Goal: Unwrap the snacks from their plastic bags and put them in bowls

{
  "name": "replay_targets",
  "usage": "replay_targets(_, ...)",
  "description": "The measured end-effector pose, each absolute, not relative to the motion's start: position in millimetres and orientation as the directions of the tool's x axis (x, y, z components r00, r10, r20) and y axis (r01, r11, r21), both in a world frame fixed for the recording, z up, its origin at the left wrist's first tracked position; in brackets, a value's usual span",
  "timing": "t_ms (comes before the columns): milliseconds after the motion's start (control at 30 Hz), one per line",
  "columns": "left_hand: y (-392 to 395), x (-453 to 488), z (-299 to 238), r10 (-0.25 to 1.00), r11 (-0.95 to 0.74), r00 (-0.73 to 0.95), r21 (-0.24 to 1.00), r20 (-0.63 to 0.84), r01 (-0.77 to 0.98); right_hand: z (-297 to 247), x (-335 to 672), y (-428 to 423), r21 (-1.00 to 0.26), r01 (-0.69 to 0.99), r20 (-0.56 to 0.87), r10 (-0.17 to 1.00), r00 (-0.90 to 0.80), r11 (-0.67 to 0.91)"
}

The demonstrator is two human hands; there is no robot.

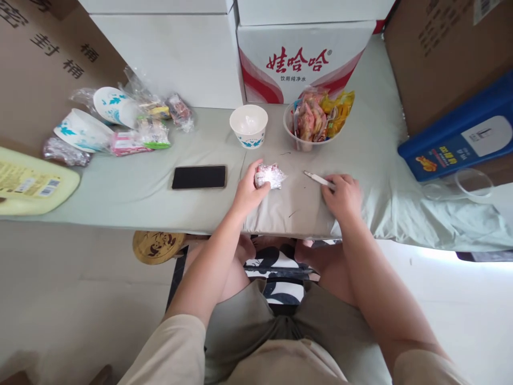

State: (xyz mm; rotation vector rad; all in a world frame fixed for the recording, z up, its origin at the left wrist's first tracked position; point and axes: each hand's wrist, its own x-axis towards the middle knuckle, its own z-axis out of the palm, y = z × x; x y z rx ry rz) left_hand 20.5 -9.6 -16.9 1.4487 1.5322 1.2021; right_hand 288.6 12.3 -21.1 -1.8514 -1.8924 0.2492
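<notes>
My left hand (251, 188) is closed on a small packet in crinkled clear plastic wrap (271, 175), with some red showing through; thumb and fingers pinch its left side. To the right, my right hand (343, 197) rests low over the cloth with its fingers curled round a slim white pen-shaped tool (319, 179). That tool's greyish tip points left, toward the packet; whether it is a pen or a knife I cannot tell. Behind the packet stands a white paper bowl (249, 126) with a blue leaf print. A clear plastic bowl (289, 128) holds several red and yellow wrapped snacks (316, 115).
A black phone (199, 177) lies left of my left hand. Farther left are two tipped paper cups (82, 130) among wrapped snacks (140, 140), and a yellow jug (36, 182). White cartons (304, 64) line the back. A blue container (457, 133) and clear cup (474, 183) are right.
</notes>
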Motion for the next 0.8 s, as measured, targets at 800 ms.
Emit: replay_targets(800, -2, 3, -22, 0.980, -0.133, -0.056, 0.844, 0.189, 0.520, -14, 294, 3, -0.424, 0.900, 0.201, 0.979, -0.013, 0.099)
